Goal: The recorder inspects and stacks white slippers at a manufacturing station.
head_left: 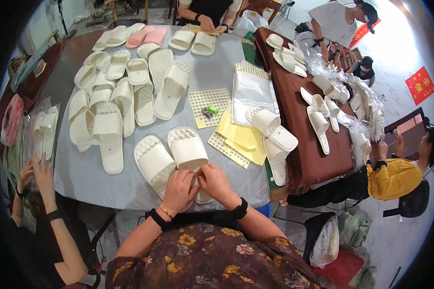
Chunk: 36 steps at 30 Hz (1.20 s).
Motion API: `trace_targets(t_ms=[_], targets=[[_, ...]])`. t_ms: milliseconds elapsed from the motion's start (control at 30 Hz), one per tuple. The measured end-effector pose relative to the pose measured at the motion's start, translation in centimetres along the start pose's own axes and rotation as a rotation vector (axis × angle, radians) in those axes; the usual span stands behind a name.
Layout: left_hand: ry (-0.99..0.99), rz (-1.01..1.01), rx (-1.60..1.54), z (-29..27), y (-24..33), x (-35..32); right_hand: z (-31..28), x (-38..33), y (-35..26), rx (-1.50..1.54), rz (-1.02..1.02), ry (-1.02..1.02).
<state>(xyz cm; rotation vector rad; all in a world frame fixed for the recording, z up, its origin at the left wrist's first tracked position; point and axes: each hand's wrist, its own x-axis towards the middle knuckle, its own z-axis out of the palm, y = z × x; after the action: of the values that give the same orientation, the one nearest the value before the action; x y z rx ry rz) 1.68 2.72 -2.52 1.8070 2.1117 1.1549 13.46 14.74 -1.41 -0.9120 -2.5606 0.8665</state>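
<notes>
In front of me on the grey-covered table lies a pair of cream slippers, the left slipper [152,156] slightly angled beside the right slipper [188,147]. My left hand [179,189] and my right hand [218,183] meet over the footbed of the right slipper, just behind its strap. Fingers of both hands are bent and pressed close together. Whatever lies between the fingertips is too small or hidden to make out. Beyond my right hand are a sheet of small square stickers [208,103] and yellow backing sheets [235,132].
A heap of cream slippers [108,127] covers the table's left side, with a pink pair [147,36] at the back. Stacked slippers [277,137] stand at the right edge. A brown bench [318,166] holds more slippers and plastic bags. Several people work around the table.
</notes>
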Motion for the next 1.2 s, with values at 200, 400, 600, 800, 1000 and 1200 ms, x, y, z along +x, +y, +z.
trace_targets(t_ms=[200,400,600,800,1000,1200], targets=[[0.013,0.010,-0.031,-0.5,0.4,0.1,0.6,1.2,0.8,-0.029,0.043,-0.125],[0.033,0.019,-0.001,-0.2,0.1,0.6,-0.1,1.6,1.7,0.026,0.032,-0.096],[0.009,-0.003,-0.029,0.1,-0.3,0.6,-0.5,1.5,1.0,0.023,-0.014,-0.068],[0.005,-0.019,-0.044,0.3,-0.1,0.5,-0.2,1.4,0.2,-0.186,-0.069,-0.079],[0.008,-0.016,-0.001,0.2,-0.2,0.3,0.2,1.2,0.0,-0.246,-0.131,-0.107],[-0.003,-0.012,0.009,0.3,0.0,0.5,0.7,1.0,0.6,-0.259,-0.194,-0.072]])
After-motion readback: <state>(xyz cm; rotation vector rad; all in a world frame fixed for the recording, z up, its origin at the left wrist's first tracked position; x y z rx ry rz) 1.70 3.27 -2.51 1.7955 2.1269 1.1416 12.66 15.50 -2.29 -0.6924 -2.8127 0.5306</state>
